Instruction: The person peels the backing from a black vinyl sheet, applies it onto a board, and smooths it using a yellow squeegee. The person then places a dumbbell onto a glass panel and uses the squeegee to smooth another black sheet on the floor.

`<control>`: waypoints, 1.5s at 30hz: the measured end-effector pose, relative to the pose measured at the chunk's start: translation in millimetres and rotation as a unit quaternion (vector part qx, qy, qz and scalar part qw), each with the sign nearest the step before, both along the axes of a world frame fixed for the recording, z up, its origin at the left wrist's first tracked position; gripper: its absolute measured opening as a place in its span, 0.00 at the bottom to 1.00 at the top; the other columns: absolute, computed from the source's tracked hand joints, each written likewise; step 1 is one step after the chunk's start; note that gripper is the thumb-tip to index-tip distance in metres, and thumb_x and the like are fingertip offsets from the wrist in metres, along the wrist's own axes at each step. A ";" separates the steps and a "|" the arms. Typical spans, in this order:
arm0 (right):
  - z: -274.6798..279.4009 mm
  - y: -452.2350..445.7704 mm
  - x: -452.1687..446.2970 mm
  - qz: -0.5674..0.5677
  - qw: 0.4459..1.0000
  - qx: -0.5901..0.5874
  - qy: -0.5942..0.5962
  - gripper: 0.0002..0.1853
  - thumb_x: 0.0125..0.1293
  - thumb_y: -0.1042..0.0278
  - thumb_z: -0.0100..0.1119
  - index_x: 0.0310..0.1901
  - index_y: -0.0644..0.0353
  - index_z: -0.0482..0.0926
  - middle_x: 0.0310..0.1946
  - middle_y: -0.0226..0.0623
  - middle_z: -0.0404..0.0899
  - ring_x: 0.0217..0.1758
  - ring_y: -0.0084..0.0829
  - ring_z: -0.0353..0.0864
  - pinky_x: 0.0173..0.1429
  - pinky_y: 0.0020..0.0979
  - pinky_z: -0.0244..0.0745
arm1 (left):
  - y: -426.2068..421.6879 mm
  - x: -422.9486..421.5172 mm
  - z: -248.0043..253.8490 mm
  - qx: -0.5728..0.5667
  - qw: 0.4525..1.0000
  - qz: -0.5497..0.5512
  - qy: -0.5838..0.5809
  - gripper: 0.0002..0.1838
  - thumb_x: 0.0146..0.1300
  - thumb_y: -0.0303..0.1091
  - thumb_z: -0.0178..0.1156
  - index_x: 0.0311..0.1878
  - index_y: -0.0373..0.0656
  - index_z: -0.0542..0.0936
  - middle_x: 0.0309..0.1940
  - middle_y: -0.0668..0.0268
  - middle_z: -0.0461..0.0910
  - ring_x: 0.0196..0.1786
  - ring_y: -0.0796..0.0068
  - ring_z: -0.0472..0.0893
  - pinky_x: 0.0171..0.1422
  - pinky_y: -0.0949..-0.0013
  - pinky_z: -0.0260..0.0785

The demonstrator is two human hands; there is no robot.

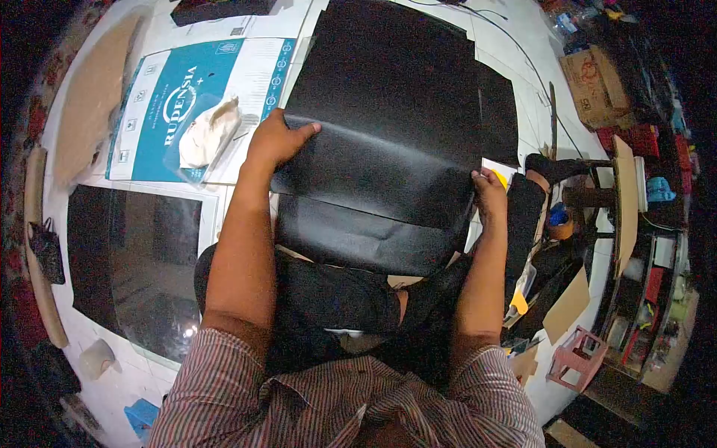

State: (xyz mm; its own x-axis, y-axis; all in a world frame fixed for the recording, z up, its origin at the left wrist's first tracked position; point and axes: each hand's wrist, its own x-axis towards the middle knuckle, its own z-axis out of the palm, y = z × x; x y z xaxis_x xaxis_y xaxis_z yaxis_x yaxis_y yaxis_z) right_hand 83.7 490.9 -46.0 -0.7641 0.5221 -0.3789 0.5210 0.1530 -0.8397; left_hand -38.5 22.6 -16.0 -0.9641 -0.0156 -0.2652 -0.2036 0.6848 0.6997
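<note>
A glossy black leather-like sheet (373, 168) lies across my lap, its far part folded or bent so that a smooth band faces me. My left hand (278, 140) grips its left edge, the thumb on top and the fingers mostly hidden beneath. At the right edge, my right hand (491, 193) pinches the sheet between thumb and fingers. Just behind the right fingers shows a white and yellow flat piece (499, 175); whether that hand touches it I cannot tell. Beyond the bend spreads a dull black panel (388, 67) on the floor.
A blue and white printed cardboard (168, 82) lies left, bearing a clear tray with a cream-coloured mass (209, 134). Nearer is a dark glossy panel (142, 261). To the right are a yellow-handled tool (518, 302), a tape roll (560, 224), a pink stool (579, 358) and a cardboard box (594, 86).
</note>
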 end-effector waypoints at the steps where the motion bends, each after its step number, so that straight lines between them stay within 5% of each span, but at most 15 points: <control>1: 1.5 -1.8 0.2 -0.001 1.000 0.000 -0.001 0.30 0.63 0.58 0.74 0.62 0.63 0.77 0.49 0.42 0.85 0.49 0.38 0.84 0.54 0.36 0.78 | 0.4 1.6 4.1 -0.012 1.000 -0.011 -0.011 0.47 0.53 0.61 0.74 0.62 0.28 0.75 0.55 0.41 0.83 0.60 0.44 0.82 0.65 0.55 0.74; 3: 2.1 -12.1 0.1 0.036 0.931 0.364 0.019 0.31 0.61 0.56 0.75 0.62 0.60 0.77 0.53 0.48 0.83 0.49 0.42 0.83 0.55 0.40 0.79 | 3.1 2.2 4.7 -0.025 0.999 -0.022 -0.022 0.48 0.53 0.63 0.73 0.62 0.28 0.74 0.56 0.40 0.82 0.60 0.43 0.82 0.65 0.54 0.74; 4: 7.8 -23.5 0.6 0.044 0.896 0.441 0.040 0.31 0.59 0.54 0.75 0.62 0.57 0.78 0.58 0.52 0.78 0.56 0.49 0.80 0.62 0.47 0.76 | 5.4 0.7 0.8 -0.067 0.997 -0.020 -0.027 0.48 0.53 0.64 0.73 0.62 0.29 0.74 0.56 0.40 0.82 0.60 0.42 0.82 0.65 0.54 0.74; 5: 9.6 -33.6 -0.9 0.044 0.896 0.441 0.040 0.31 0.59 0.54 0.75 0.62 0.57 0.78 0.58 0.52 0.78 0.56 0.49 0.80 0.62 0.47 0.76 | 6.9 0.1 -3.2 -0.109 0.993 -0.019 -0.032 0.48 0.53 0.65 0.72 0.61 0.30 0.75 0.56 0.40 0.82 0.60 0.42 0.82 0.65 0.53 0.74; 7: 11.2 -52.5 -4.5 0.150 0.812 0.549 0.128 0.32 0.60 0.54 0.74 0.64 0.56 0.77 0.66 0.54 0.73 0.67 0.56 0.73 0.72 0.49 0.68 | 6.6 0.2 -8.4 -0.118 0.992 -0.024 -0.025 0.47 0.54 0.66 0.71 0.61 0.30 0.75 0.55 0.39 0.82 0.60 0.43 0.82 0.65 0.52 0.74; 9: 8.8 -81.6 -10.2 0.225 0.830 0.496 0.125 0.35 0.65 0.48 0.69 0.71 0.51 0.72 0.73 0.54 0.66 0.78 0.59 0.59 0.79 0.55 0.55 | 7.5 0.7 -5.8 -0.127 0.991 -0.030 -0.018 0.46 0.54 0.67 0.70 0.60 0.30 0.76 0.55 0.39 0.82 0.60 0.43 0.82 0.65 0.52 0.74; 15: -14.4 -114.6 -6.3 0.306 0.778 0.541 0.091 0.39 0.69 0.37 0.58 0.79 0.39 0.62 0.82 0.50 0.50 0.84 0.60 0.46 0.78 0.72 0.40 | 16.1 12.9 8.7 -0.180 0.983 -0.026 -0.026 0.51 0.51 0.67 0.74 0.66 0.34 0.71 0.61 0.40 0.77 0.63 0.39 0.78 0.67 0.48 0.73; 17: -15.4 -108.5 -8.2 0.308 0.774 0.546 0.085 0.39 0.69 0.36 0.58 0.79 0.36 0.62 0.82 0.48 0.50 0.84 0.60 0.46 0.79 0.69 0.40 | 22.1 13.9 2.4 -0.140 0.977 -0.058 0.152 0.52 0.53 0.60 0.75 0.73 0.36 0.66 0.71 0.40 0.66 0.73 0.41 0.68 0.75 0.53 0.66; 18: -15.0 -106.4 -9.4 0.313 0.773 0.545 0.085 0.39 0.69 0.35 0.57 0.79 0.35 0.62 0.82 0.47 0.49 0.84 0.59 0.46 0.79 0.69 0.39 | 27.6 14.9 0.8 -0.084 0.976 -0.082 0.183 0.52 0.55 0.60 0.73 0.77 0.45 0.63 0.76 0.41 0.59 0.80 0.40 0.57 0.81 0.48 0.55; 21: -15.8 -103.6 -9.6 0.317 0.772 0.544 0.089 0.38 0.69 0.34 0.57 0.79 0.33 0.62 0.83 0.45 0.49 0.84 0.59 0.46 0.80 0.69 0.39 | 42.4 23.0 -8.1 -0.137 0.932 -0.233 0.241 0.51 0.56 0.63 0.72 0.79 0.53 0.63 0.80 0.46 0.54 0.83 0.40 0.48 0.83 0.39 0.44; 22: -15.7 -103.2 -9.4 0.317 0.771 0.544 0.094 0.38 0.69 0.34 0.57 0.78 0.33 0.62 0.83 0.44 0.48 0.84 0.59 0.46 0.80 0.68 0.39 | 45.0 26.5 -8.4 -0.163 0.931 -0.273 0.178 0.54 0.56 0.70 0.67 0.82 0.61 0.57 0.84 0.51 0.44 0.85 0.39 0.38 0.81 0.27 0.34; 26: -12.0 -99.7 -10.4 0.327 0.768 0.545 0.086 0.38 0.69 0.34 0.56 0.78 0.33 0.63 0.83 0.44 0.48 0.84 0.58 0.47 0.80 0.67 0.39 | 49.5 36.9 -9.4 -0.278 0.915 -0.287 0.060 0.59 0.56 0.79 0.58 0.84 0.63 0.47 0.85 0.53 0.33 0.84 0.34 0.32 0.76 0.18 0.32; 30: -15.1 -91.6 -12.7 0.316 0.768 0.551 0.082 0.37 0.70 0.33 0.54 0.78 0.33 0.63 0.83 0.45 0.48 0.83 0.60 0.47 0.80 0.67 0.39 | 50.2 30.9 -6.6 -0.258 0.946 -0.193 0.041 0.57 0.58 0.77 0.59 0.84 0.61 0.50 0.85 0.51 0.36 0.84 0.33 0.34 0.77 0.19 0.35; 34: -20.9 -78.8 -14.0 0.274 0.770 0.574 0.038 0.38 0.70 0.31 0.53 0.79 0.32 0.61 0.83 0.46 0.49 0.83 0.61 0.47 0.79 0.69 0.42 | 45.1 27.8 -5.2 -0.158 0.971 -0.169 0.062 0.49 0.59 0.69 0.65 0.79 0.54 0.64 0.83 0.48 0.45 0.82 0.28 0.41 0.79 0.27 0.43; 45: -28.1 -28.1 -15.1 0.222 0.801 0.554 0.044 0.43 0.67 0.30 0.58 0.80 0.35 0.59 0.80 0.59 0.49 0.81 0.67 0.49 0.77 0.64 0.54 | 48.0 29.8 -8.2 -0.126 0.941 -0.294 0.111 0.46 0.58 0.66 0.68 0.75 0.54 0.70 0.82 0.53 0.54 0.81 0.28 0.48 0.83 0.37 0.46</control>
State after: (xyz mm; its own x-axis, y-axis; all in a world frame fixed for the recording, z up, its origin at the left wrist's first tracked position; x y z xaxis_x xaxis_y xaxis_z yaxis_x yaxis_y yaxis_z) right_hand 68.6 462.8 -74.1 -0.9662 0.1698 0.1939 0.1548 0.9838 -0.0903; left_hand -8.7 70.5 -24.3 -0.8568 0.5025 -0.1158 0.3946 0.7835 0.4800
